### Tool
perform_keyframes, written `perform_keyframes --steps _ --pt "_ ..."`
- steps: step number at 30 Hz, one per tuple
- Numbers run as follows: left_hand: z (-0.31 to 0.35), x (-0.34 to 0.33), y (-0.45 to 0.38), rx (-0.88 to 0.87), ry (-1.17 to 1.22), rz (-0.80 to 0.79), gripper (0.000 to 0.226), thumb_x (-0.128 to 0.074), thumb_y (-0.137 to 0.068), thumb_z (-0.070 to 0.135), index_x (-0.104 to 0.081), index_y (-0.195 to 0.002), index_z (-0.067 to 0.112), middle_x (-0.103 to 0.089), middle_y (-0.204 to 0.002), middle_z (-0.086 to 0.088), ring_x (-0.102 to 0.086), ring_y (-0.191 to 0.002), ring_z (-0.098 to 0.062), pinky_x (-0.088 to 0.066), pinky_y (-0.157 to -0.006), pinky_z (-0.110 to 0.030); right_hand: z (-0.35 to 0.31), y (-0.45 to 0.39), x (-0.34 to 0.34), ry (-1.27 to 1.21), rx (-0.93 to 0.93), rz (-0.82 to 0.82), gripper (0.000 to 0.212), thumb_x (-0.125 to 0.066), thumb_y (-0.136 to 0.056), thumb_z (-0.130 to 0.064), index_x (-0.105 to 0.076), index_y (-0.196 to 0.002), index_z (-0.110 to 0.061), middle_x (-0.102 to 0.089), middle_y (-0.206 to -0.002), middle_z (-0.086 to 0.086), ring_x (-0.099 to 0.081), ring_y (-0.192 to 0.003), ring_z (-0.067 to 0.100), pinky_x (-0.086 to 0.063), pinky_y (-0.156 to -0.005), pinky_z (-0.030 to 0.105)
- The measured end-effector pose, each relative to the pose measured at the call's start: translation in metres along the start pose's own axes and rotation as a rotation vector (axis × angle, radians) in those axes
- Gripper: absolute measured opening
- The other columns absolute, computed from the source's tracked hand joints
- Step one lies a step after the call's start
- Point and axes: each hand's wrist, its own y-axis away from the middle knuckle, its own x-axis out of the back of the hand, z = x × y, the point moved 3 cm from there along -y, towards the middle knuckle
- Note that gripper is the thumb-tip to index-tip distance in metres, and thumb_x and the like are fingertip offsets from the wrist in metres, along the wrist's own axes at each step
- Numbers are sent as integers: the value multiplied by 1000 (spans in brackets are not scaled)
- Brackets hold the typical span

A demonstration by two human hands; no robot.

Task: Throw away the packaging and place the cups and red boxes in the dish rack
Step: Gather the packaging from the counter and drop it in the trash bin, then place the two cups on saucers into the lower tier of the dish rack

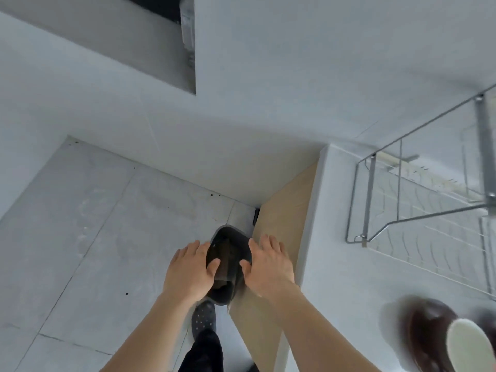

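Note:
A dark bin [228, 238] stands on the floor against the wooden side of the counter, with something brownish inside it. My left hand [189, 269] and my right hand [268, 264] hover over the bin's two sides, fingers spread, holding nothing. On the white counter to the right stands a wire dish rack [418, 200], with nothing visible in its part in view. A dark brown cup with a cream inside [440, 336] sits blurred at the counter's near right corner.
Grey floor tiles [88, 226] spread to the left. A white wall [268, 76] rises behind the bin. My foot in a dark perforated shoe [203, 319] stands just below the bin. The counter's edge [311, 224] runs beside my right hand.

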Motion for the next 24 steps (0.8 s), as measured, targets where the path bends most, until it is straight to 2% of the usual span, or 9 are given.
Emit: perform_keyframes --steps 7,12,14,19,24 --pt "81 59 40 -172 -77 164 61 -32 -101 51 -26 -155 22 -32 -160 -3 -32 -145 -26 -25 -119 -38 43 72 62 -63 22 242 47 -44 -95 -43 -44 -134 -16 -38 -144 9 -30 -137 31 -25 -117 44" --pt "150 70 72 -277 -81 222 63 -36 -100 53 -27 -155 23 -32 -161 -1 -29 -147 -23 -24 -121 -39 100 128 83 -130 -37 325 56 -40 -100 -41 -30 -149 -17 -20 -160 14 -14 -148 33 -12 -123 43" --pt "179 65 83 -306 -79 233 63 -37 -100 53 -27 -155 23 -32 -161 0 -30 -147 -23 -25 -121 -39 126 151 85 -161 -57 376 54 -42 -100 -40 -31 -148 -17 -21 -160 14 -14 -149 32 -11 -123 42" --pt "256 31 112 -373 -39 222 64 -39 -99 53 -27 -155 24 -32 -161 0 -30 -147 -22 -27 -118 -38 207 204 69 -263 -141 437 53 -44 -99 -37 -33 -147 -18 -25 -158 13 -19 -147 31 -15 -122 41" --pt "328 -9 145 -415 -11 191 66 -41 -99 53 -25 -155 23 -32 -160 1 -30 -146 -20 -27 -117 -36 290 249 44 -361 -245 457 54 -48 -95 -38 -38 -146 -20 -38 -151 9 -36 -138 29 -30 -114 38"
